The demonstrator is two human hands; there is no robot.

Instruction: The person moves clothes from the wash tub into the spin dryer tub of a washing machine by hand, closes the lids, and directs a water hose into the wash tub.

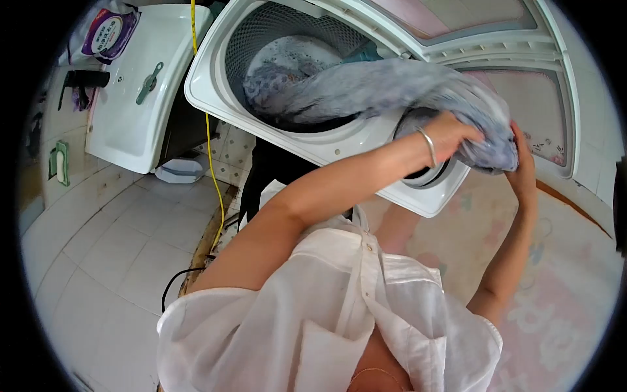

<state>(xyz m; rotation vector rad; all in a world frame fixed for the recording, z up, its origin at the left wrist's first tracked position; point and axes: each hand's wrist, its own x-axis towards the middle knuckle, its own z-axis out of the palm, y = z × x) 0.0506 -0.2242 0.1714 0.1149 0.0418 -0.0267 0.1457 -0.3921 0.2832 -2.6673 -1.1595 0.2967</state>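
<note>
One white sink sits far left of the hands. Nearer is the washer tub (it has suds), and gray cloth stretches from it into the grip: left hand squeezing it, right hand holding its end.

Washing machine partly off-frame

This looks like a home washroom. A sink sits at ten o'clock, a washing machine at one.
</note>
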